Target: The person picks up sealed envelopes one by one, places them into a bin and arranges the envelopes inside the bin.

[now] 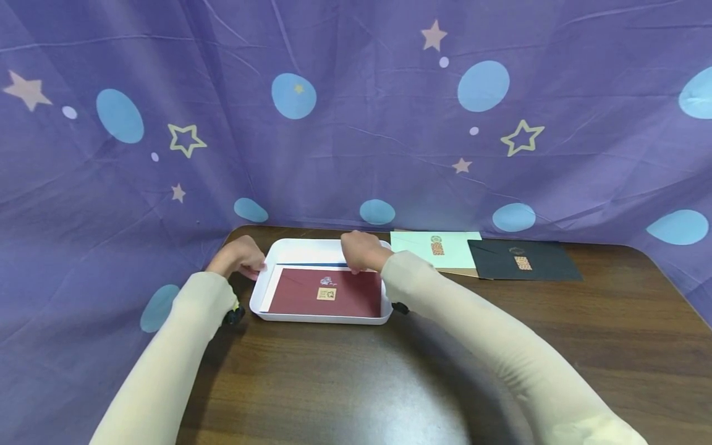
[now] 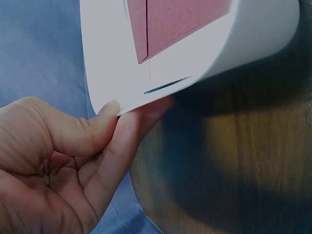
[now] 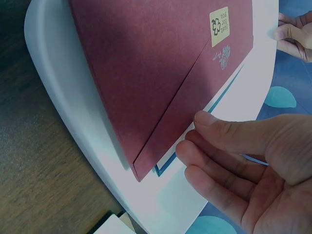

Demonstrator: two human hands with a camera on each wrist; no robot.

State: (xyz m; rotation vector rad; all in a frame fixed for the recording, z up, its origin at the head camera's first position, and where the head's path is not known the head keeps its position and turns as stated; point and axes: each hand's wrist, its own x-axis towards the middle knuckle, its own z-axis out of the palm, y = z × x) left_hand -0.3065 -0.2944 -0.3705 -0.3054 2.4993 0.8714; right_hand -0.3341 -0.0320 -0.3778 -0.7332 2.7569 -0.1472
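A white tray (image 1: 306, 250) holds a maroon envelope (image 1: 297, 295) with a small gold label on its front. Under the envelope a white sheet or envelope (image 1: 272, 290) and a blue edge (image 3: 224, 94) peek out. My left hand (image 1: 242, 254) pinches the tray's rim at its left side, thumb on top and fingers beneath, as the left wrist view shows. Over the tray's far right part is my right hand (image 1: 361, 251), its thumb and loosely bent fingers apart beside the maroon envelope's far edge. Whether those fingertips touch the papers I cannot tell.
Right of the tray lie a mint-green envelope (image 1: 414, 250), with tan paper (image 1: 458, 271) beneath it, and a black envelope (image 1: 547, 262). All rest on a brown wooden table (image 1: 311, 383). A purple curtain (image 1: 356, 123) with stars hangs behind and at the left.
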